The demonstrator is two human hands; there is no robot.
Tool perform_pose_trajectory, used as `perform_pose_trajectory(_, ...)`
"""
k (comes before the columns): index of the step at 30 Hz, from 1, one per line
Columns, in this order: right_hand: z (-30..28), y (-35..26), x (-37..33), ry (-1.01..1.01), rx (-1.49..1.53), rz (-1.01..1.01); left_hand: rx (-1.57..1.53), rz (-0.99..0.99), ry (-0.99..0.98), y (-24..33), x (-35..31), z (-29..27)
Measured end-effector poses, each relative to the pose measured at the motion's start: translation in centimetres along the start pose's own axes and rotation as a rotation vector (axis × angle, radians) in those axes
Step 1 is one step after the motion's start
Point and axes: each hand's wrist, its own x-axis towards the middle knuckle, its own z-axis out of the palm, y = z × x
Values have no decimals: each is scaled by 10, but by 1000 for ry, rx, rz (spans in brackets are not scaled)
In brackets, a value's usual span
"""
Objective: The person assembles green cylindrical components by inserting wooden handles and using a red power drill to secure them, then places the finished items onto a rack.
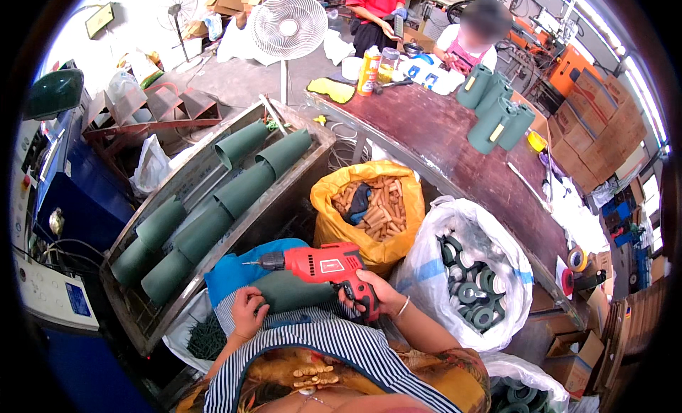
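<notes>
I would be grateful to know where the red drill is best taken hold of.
Probably by its handle, from the right, as the right hand does: the red drill lies sideways, its chuck pointing left, the handle angling down.

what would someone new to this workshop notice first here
Probably the red drill, gripped in the person's right hand near the middle of the view. Just beyond it stands a bright yellow sack full of tan pieces. To the left, two rows of green tubes lie in a long trough.
</notes>
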Motion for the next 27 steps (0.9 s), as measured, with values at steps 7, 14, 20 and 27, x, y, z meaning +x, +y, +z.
perform_pose_trajectory(7,9,-20,-9,11,-111,80,-20,48,31,-6,4,10)
perform_pose_trajectory(14,31,-47,-7,137,-241,243,118,-91,-15,-38,-28,13)
perform_pose_trajectory(20,47,-50,-15,221,-223,278,-5,-103,-13,-20,-13,2)
perform_pose_trajectory(27,61,-54,-7,285,-226,316,-17,-122,-6,-28,-10,6)
